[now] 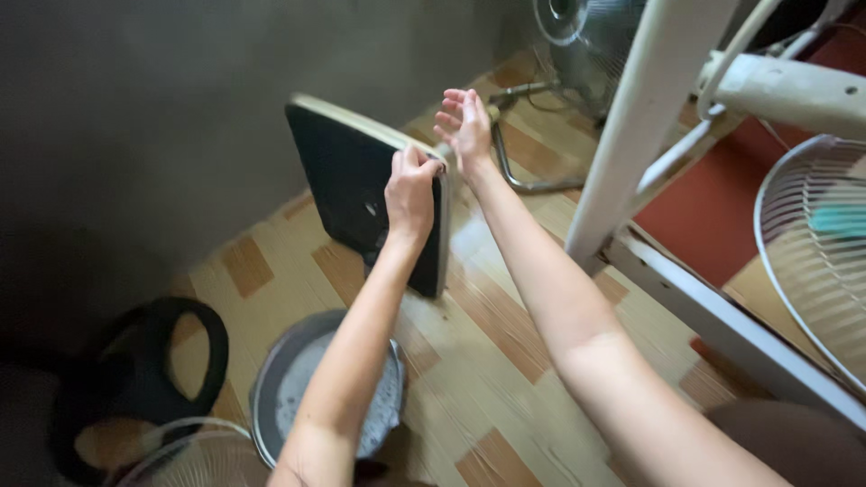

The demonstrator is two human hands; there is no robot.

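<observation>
Left hand (412, 188) clamps the tilted black panel's (347, 180) near edge; right hand (466, 126), fingers spread, hovers just right of it.

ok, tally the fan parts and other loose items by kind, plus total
Fan base, black, held in left hand, right hand open beside it: 1
Wire fan guards: 2
Whole fan: 1
Round metal pan: 1
Black ring: 1
Total: 6
</observation>
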